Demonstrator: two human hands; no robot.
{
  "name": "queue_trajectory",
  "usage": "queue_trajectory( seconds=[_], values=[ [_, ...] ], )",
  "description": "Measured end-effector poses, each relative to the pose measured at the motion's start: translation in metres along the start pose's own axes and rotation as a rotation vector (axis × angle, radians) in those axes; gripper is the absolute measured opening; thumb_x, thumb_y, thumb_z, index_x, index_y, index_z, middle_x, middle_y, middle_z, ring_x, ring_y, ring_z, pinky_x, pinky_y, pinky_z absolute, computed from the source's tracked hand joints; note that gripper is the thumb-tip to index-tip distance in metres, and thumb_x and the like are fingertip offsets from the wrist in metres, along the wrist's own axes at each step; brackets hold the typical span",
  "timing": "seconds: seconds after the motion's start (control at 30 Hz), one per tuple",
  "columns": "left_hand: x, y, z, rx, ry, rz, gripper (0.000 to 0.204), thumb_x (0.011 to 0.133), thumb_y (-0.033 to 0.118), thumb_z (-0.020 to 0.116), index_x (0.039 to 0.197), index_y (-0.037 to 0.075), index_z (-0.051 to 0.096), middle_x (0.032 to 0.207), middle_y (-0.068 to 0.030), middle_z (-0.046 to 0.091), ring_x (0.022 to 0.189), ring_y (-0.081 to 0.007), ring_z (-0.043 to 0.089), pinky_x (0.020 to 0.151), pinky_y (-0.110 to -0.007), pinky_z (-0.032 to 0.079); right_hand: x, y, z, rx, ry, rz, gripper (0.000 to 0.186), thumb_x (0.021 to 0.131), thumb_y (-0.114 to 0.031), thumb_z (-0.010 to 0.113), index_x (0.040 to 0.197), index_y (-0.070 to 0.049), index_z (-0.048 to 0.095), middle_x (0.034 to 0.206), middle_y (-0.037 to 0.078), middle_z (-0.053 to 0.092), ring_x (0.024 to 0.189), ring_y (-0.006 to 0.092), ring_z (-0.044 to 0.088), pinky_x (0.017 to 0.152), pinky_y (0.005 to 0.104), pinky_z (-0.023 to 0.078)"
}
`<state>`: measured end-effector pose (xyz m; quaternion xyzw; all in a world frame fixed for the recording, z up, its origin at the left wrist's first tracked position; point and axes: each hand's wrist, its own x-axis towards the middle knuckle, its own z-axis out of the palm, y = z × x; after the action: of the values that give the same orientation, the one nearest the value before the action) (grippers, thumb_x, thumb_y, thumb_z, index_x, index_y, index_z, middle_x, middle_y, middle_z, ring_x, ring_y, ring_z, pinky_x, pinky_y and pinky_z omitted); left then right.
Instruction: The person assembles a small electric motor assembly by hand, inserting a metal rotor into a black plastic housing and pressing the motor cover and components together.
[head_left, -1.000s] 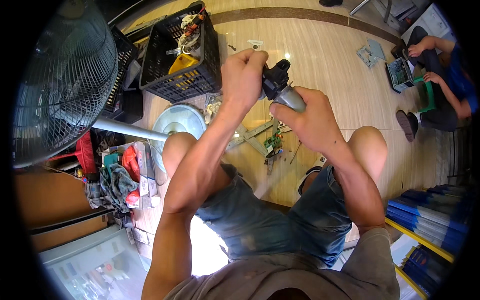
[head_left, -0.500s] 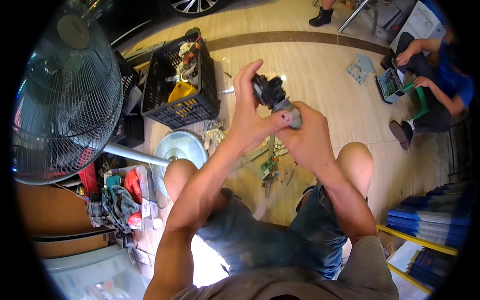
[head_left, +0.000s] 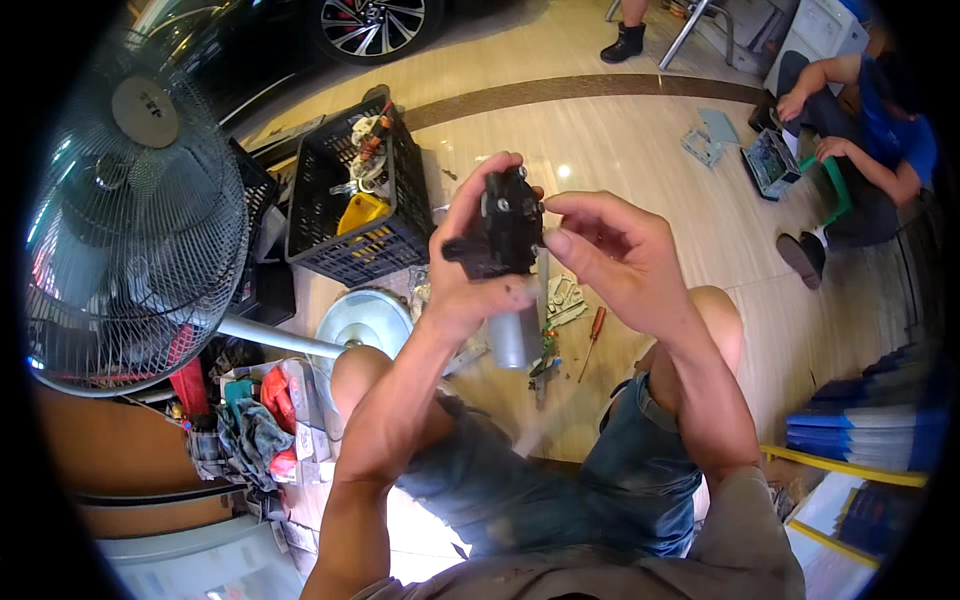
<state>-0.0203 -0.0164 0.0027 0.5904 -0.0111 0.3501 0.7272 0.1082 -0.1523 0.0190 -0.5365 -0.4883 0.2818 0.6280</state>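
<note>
Above my knees, my left hand point(head_left: 467, 290) is closed round a motor with a black housing point(head_left: 512, 220) and a silver metal cylinder point(head_left: 513, 340). The cylinder points down toward my lap. Fingers wrap the far side of the housing while the thumb lies across its near end. At the housing's right edge is my right hand point(head_left: 625, 255), its thumb and forefinger apart and the other fingers curled. Whether those fingertips touch the housing is hard to tell. Below on the floor lie a screwdriver point(head_left: 593, 345) with an orange handle and a pale metal part point(head_left: 566, 300).
A black plastic crate point(head_left: 350, 255) with mixed parts stands ahead on the left, near a standing fan point(head_left: 140, 220) with a round base point(head_left: 365, 318). A box of rags point(head_left: 305, 400) is left of my knee. On the right, a person point(head_left: 880, 130) sits by an opened device point(head_left: 770, 165).
The motor has been turned so its silver cylinder points toward me and the black housing faces up. My right hand has let go of the cylinder and moved to the housing's right side.
</note>
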Motion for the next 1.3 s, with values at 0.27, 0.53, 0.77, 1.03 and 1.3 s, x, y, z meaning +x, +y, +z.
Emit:
queue_trajectory(
  seconds=[0.27, 0.53, 0.77, 1.03, 1.3],
  values=[
    [-0.008, 0.002, 0.017, 0.245, -0.014, -0.088, 0.113, 0.057, 0.027, 0.097, 0.146, 0.0, 0.032, 0.125, -0.0114, 0.051, 0.111, -0.0188, 0.055, 0.093, -0.032, 0.05, 0.011, 0.02, 0.012, -0.162, 0.272, 0.088, 0.025, 0.097, -0.023, 0.064, 0.094, 0.002, 0.062, 0.071, 0.007, 0.065, 0.062, 0.0112, 0.059, 0.057, 0.0281, 0.049],
    [-0.007, 0.012, 0.029, 0.303, 0.062, -0.26, 0.101, 0.058, 0.031, 0.093, 0.141, 0.003, 0.044, 0.127, -0.0069, 0.053, 0.111, -0.0142, 0.052, 0.096, -0.029, 0.043, 0.015, 0.034, 0.01, -0.433, 0.222, 0.154, 0.035, 0.101, -0.029, 0.056, 0.085, 0.002, 0.058, 0.064, 0.016, 0.058, 0.053, 0.0208, 0.054, 0.052, 0.0371, 0.042],
    [-0.004, 0.024, 0.025, 0.185, -0.012, -0.327, 0.081, 0.064, 0.015, 0.089, 0.135, 0.004, 0.052, 0.11, -0.0012, 0.059, 0.099, -0.0088, 0.056, 0.089, -0.026, 0.047, 0.014, 0.05, 0.01, -0.481, 0.196, -0.169, 0.034, 0.103, -0.027, 0.051, 0.082, 0.0, 0.056, 0.07, 0.016, 0.057, 0.059, 0.0324, 0.054, 0.056, 0.0392, 0.045],
    [-0.008, 0.025, 0.018, 0.203, -0.049, -0.267, 0.072, 0.063, 0.009, 0.088, 0.129, 0.005, 0.057, 0.106, -0.0004, 0.06, 0.092, -0.007, 0.057, 0.083, -0.024, 0.049, 0.016, 0.05, 0.018, -0.582, 0.243, -0.275, 0.029, 0.103, -0.025, 0.049, 0.09, -0.002, 0.061, 0.071, 0.015, 0.06, 0.06, 0.0318, 0.061, 0.056, 0.0382, 0.048],
    [-0.009, 0.02, 0.013, 0.469, -0.122, 0.017, 0.083, 0.06, 0.011, 0.09, 0.135, 0.005, 0.055, 0.118, -0.004, 0.06, 0.101, -0.0104, 0.057, 0.089, -0.026, 0.048, 0.014, 0.043, 0.023, -0.432, 0.236, -0.165, 0.035, 0.106, -0.026, 0.043, 0.094, -0.001, 0.064, 0.063, 0.013, 0.061, 0.055, 0.0234, 0.063, 0.055, 0.0342, 0.049]
  ],
)
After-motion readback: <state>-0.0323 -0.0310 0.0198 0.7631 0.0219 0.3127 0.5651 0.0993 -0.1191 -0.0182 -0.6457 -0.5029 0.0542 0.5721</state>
